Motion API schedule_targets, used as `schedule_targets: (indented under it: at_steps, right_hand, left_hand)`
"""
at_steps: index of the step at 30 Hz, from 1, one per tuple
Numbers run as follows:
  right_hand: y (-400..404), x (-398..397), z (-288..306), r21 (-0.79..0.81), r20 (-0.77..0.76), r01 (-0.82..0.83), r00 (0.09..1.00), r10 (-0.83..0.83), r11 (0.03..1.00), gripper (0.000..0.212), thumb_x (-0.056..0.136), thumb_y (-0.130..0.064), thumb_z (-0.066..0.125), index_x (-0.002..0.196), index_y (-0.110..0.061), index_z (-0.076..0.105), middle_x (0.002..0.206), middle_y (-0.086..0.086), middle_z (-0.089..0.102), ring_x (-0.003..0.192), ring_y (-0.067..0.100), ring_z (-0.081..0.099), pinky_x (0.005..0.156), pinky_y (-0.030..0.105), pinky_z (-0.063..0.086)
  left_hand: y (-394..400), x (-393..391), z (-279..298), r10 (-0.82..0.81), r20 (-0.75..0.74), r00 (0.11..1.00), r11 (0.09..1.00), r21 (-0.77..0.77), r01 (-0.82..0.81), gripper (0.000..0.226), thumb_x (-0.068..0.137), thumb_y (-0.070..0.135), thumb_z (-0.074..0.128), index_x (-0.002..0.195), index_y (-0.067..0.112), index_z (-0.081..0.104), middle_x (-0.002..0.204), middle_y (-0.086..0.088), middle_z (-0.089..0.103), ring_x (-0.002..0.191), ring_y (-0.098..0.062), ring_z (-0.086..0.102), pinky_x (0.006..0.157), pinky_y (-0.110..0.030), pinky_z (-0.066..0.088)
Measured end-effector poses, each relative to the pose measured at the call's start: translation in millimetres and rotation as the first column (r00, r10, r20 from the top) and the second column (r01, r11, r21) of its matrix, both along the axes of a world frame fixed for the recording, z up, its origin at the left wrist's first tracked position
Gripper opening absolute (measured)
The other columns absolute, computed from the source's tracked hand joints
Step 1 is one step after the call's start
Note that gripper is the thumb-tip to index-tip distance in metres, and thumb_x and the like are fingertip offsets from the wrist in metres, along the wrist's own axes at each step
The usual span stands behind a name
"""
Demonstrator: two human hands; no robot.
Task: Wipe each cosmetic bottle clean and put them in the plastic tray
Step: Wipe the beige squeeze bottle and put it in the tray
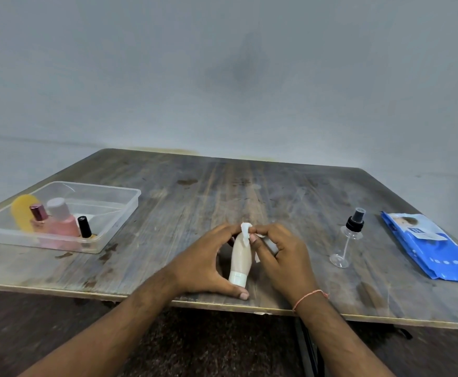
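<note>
Clear plastic tray [119, 213] sits far left of the tube [240, 258] on my table [222, 186], holding four bottles. At the tube, standing cap-down near the front edge, my left hand [206, 263] grasps it with curled fingers. My right hand [282, 254] pinches a wipe [246, 230] against its top. Right of the tube stand a sprayer [348, 238] and blue pack [429, 248].

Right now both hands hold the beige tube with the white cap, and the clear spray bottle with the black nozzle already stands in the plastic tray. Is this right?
Not quite. The head view shows the clear spray bottle standing on the wooden table, beside the blue wipes pack, not in the plastic tray. The rest is right.
</note>
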State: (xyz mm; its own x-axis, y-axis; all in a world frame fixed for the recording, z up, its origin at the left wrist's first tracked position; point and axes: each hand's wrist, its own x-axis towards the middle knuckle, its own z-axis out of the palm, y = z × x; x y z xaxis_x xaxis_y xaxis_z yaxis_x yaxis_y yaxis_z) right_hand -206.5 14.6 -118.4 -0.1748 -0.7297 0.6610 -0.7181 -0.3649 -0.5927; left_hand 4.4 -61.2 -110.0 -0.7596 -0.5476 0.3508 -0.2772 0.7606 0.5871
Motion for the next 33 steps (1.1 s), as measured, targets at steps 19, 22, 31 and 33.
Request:
schedule_targets:
  at_steps: [19, 22, 31, 33]
  right_hand:
    - [4.8, -1.3, 0.2, 0.102, 0.203, -0.368, 0.917, 0.343, 0.924, 0.017, 0.088, -0.017, 0.082, 0.101, -0.027, 0.086, 0.090, -0.010, 0.078, 0.080, 0.013, 0.071, 0.071, 0.029, 0.054]
    - [4.9, -3.6, 0.8, 0.126, 0.288, -0.418, 0.883, 0.370, 0.900, 0.017, 0.087, -0.022, 0.082, 0.099, -0.032, 0.087, 0.090, -0.001, 0.081, 0.081, 0.024, 0.074, 0.073, 0.044, 0.058]
    - [3.7, -1.0, 1.1, 0.153, 0.229, -0.400, 0.904, 0.361, 0.904, 0.019, 0.091, -0.022, 0.085, 0.107, -0.031, 0.086, 0.092, 0.000, 0.079, 0.084, 0.028, 0.073, 0.076, 0.052, 0.058]
    - [4.4, -0.9, 1.1, 0.161, 0.211, -0.394, 0.909, 0.359, 0.905, 0.019, 0.090, -0.015, 0.085, 0.103, -0.028, 0.087, 0.093, -0.003, 0.079, 0.085, 0.021, 0.074, 0.075, 0.045, 0.060]
  left_hand:
    - [-15.4, 0.6, -10.0, 0.113, -0.170, 0.979, 0.982, 0.172, -0.084, 0.115, 0.071, 0.053, 0.100, 0.165, 0.043, 0.034, 0.159, 0.019, 0.053, 0.139, -0.009, 0.060, 0.112, -0.047, 0.056]
    - [-15.2, 0.5, -10.1, 0.112, -0.158, 0.981, 0.984, 0.156, -0.087, 0.117, 0.069, 0.063, 0.096, 0.165, 0.051, 0.029, 0.164, 0.020, 0.046, 0.146, -0.004, 0.052, 0.117, -0.046, 0.051]
    - [-17.9, -2.4, -11.6, 0.052, -0.111, 0.992, 0.993, 0.114, -0.039, 0.127, 0.066, 0.049, 0.103, 0.168, 0.049, 0.027, 0.140, 0.021, 0.045, 0.131, -0.001, 0.054, 0.109, -0.022, 0.051]
    - [-19.2, -2.1, -13.6, 0.062, -0.139, 0.988, 0.994, 0.103, -0.048, 0.126, 0.066, 0.047, 0.104, 0.168, 0.047, 0.030, 0.138, 0.022, 0.041, 0.131, -0.001, 0.050, 0.107, -0.017, 0.048]
